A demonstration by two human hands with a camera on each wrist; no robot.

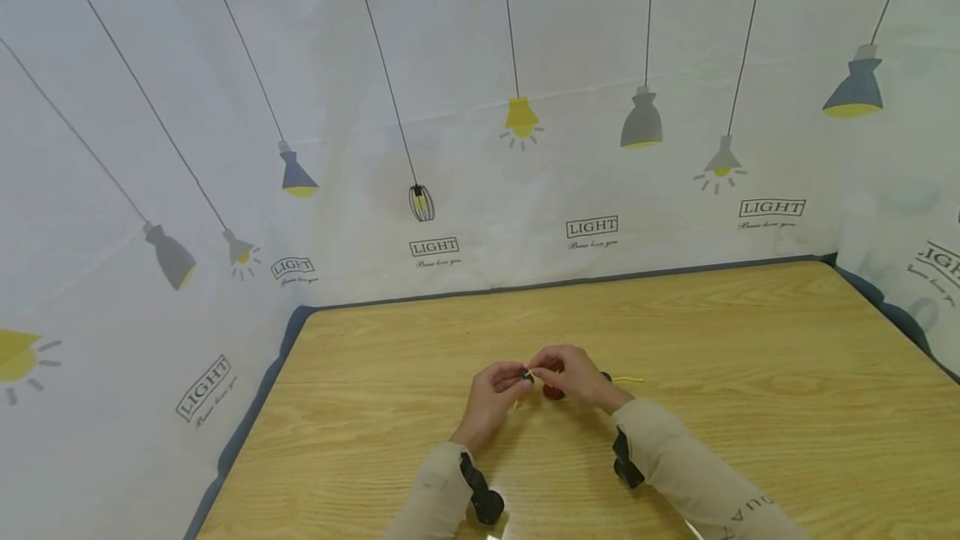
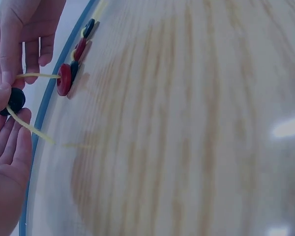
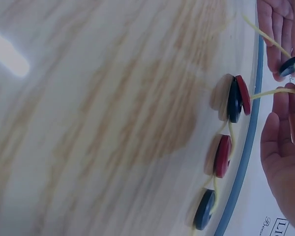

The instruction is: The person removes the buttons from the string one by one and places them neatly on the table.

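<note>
Over desk (image 1: 360, 423), your left grip (image 1: 489, 401) pinches black button (image 2: 17, 100), apparently steadying it for yellow cord (image 3: 271, 92) your right grip (image 1: 573, 373) pinches.

left grip (image 2: 11, 167) pinching black disc (image 2: 18, 100) on yellow cord (image 2: 33, 130), right grip (image 2: 32, 22) pinching cord, strung discs (image 2: 64, 79) on wooden table (image 2: 187, 128)

I'm pinching a round dark button (image 2: 16, 100) with yellow string (image 2: 34, 131) running through it; nearby, two red buttons (image 3: 222, 156) and two more dark buttons (image 3: 204, 210) are lying strung, one pair overlapping.
</note>
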